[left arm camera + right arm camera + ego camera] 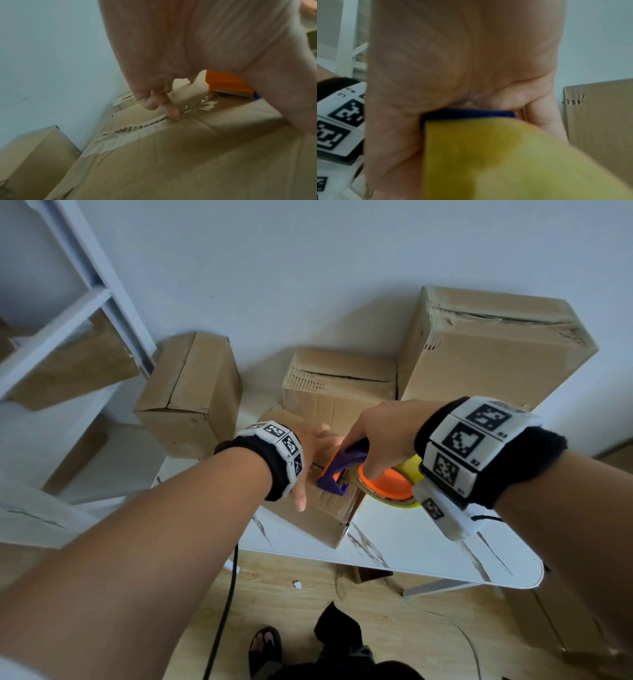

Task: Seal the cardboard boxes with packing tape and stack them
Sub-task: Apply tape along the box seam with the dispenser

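In front of me stands the white worktop [428, 546], marbled with dark veins, its near corner rounded. Four cardboard boxes sit directly on it: the small box [325, 518] nearest me, a medium box [339, 395] just behind it, a tall box [489, 354] at the far right against the wall, and a box on its side [191, 398] at the far left edge. Below lies the wood-look floor [294, 628], carrying a black cable [226, 604] and a small white scrap [297, 584].
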Action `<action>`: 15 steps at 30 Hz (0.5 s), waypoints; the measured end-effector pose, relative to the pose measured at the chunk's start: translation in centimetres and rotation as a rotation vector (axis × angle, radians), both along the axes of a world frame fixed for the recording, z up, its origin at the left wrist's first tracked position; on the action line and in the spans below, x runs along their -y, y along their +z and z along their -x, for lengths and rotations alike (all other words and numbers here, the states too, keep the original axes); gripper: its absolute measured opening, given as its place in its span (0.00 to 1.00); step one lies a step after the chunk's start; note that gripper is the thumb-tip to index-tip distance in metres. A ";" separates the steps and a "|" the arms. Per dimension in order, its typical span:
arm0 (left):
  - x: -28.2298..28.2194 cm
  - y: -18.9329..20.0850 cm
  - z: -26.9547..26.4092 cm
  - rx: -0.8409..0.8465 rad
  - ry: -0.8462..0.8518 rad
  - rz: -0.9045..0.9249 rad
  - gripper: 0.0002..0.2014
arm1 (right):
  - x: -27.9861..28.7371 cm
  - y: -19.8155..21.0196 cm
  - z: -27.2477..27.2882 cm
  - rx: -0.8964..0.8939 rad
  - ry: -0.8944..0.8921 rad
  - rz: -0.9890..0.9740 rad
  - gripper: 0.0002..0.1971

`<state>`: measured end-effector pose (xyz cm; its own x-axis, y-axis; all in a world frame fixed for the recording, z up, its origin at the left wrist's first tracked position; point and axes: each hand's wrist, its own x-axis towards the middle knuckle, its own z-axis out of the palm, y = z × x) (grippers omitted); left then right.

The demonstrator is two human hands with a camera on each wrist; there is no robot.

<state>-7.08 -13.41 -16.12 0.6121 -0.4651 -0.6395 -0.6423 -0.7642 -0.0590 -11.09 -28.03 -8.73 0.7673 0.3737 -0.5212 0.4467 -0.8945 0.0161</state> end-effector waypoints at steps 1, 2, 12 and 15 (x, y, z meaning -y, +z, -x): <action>0.1 0.0 0.0 0.005 0.002 0.002 0.66 | 0.1 0.0 0.0 0.002 0.001 -0.001 0.19; 0.1 0.0 0.0 0.002 0.009 0.015 0.65 | 0.2 -0.1 0.0 0.004 0.000 -0.002 0.20; 0.0 -0.7 -0.1 -0.016 0.081 0.060 0.69 | 0.1 0.4 0.8 -0.064 -0.006 0.029 0.18; 0.3 -0.8 -0.1 -0.002 0.077 0.049 0.70 | 0.8 0.8 1.3 -0.078 -0.009 0.005 0.18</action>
